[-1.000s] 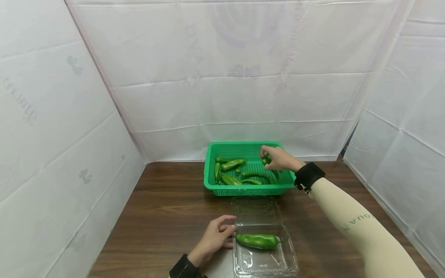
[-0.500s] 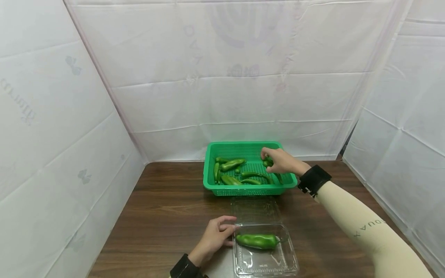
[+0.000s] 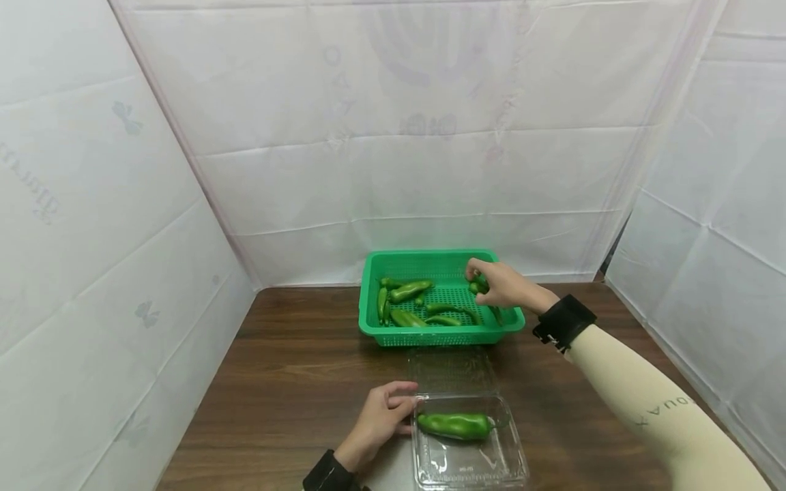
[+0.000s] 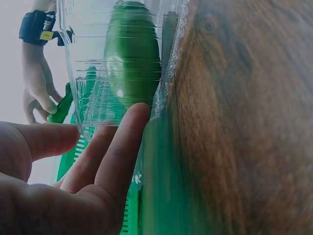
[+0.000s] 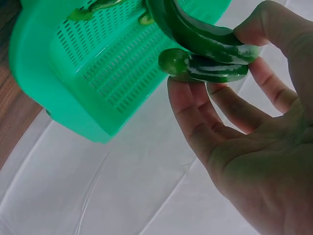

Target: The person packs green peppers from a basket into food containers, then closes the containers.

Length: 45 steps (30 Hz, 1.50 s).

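My right hand (image 3: 500, 285) is over the right side of the green basket (image 3: 451, 337). In the right wrist view it holds two green peppers between thumb and fingers: a long curved pepper (image 5: 195, 32) and a smaller pepper (image 5: 217, 69) under it. My left hand (image 3: 374, 419) grips the left side of a clear plastic clamshell container (image 3: 467, 470), thumb at the rim and fingers against the outer wall. Inside the container lies one large green pepper (image 3: 457, 427), stem to the right. The container's lid (image 3: 451, 372) lies folded back toward the basket.
Several green peppers (image 3: 410, 291) lie in the basket, mostly at its left and front. The brown wooden table (image 3: 295, 368) is enclosed by a white sheet (image 3: 307, 184) behind and at both sides.
My right hand, with the peppers in it, has shifted slightly to the right over the basket. The left hand and the container have stayed in place.
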Each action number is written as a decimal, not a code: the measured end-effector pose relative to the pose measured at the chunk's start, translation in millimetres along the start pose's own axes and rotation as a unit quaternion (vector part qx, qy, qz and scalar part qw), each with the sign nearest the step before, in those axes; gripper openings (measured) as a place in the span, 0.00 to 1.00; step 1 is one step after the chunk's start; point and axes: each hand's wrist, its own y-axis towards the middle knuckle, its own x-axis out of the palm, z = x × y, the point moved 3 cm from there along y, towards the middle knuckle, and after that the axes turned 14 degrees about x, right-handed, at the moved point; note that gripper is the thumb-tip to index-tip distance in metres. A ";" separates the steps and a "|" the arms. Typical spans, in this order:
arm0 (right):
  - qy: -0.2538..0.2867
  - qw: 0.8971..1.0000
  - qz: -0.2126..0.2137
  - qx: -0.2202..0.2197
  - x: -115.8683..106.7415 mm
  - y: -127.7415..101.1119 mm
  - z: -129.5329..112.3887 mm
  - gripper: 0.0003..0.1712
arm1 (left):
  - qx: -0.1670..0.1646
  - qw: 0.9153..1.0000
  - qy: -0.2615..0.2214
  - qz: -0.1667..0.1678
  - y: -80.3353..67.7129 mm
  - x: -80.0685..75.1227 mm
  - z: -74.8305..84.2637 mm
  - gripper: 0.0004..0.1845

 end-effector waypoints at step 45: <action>0.203 0.970 -0.129 -0.043 99.5 -97.6 -79.2 0.22 | -0.005 1.000 -0.016 0.024 4.9 5.1 1.8 0.22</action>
